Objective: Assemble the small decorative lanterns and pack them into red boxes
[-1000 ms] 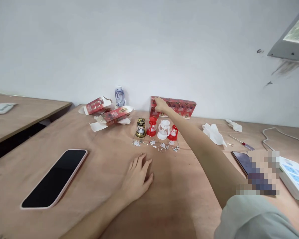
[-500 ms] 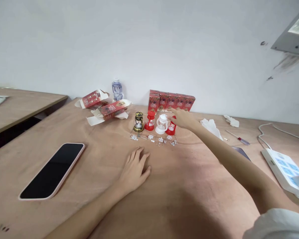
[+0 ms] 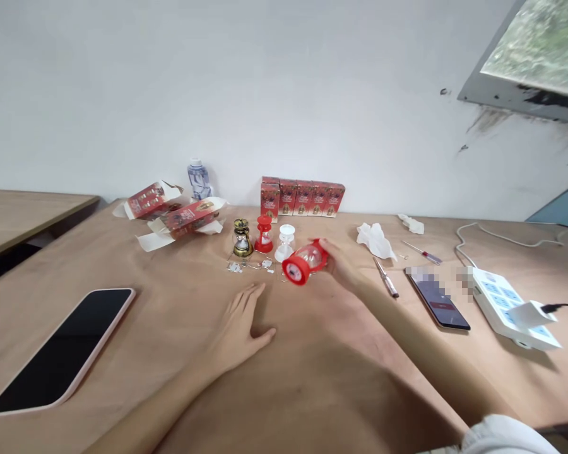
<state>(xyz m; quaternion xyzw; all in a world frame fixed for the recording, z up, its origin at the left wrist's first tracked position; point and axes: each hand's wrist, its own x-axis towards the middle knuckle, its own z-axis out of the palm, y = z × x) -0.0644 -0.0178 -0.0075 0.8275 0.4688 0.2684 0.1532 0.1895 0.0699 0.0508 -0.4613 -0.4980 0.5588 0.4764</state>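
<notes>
My right hand (image 3: 339, 263) grips a small red lantern (image 3: 307, 261) by its top end, tilted above the table with its round base turned toward me. My left hand (image 3: 236, 331) rests on the tabletop, fingers spread and holding nothing. Behind the hands stand a bronze-coloured lantern (image 3: 243, 238), another red lantern (image 3: 264, 234) and a white lantern (image 3: 284, 243), all upright in a row. Small metal wire pieces and white bits (image 3: 235, 267) lie in front of them, partly covered by the lifted lantern.
Several red boxes (image 3: 305, 198) line the wall. Opened boxes (image 3: 189, 217) and a water bottle (image 3: 199, 180) stand left. A black-screened phone (image 3: 64, 353) lies near left. At right are tissue (image 3: 376, 241), screwdrivers (image 3: 423, 253), a second phone (image 3: 438, 299) and a power strip (image 3: 506, 302).
My right hand has picked up the rightmost red lantern and brought it nearer, tipping it. The left hand stays on the table with its thumb spread. The view has swung right.
</notes>
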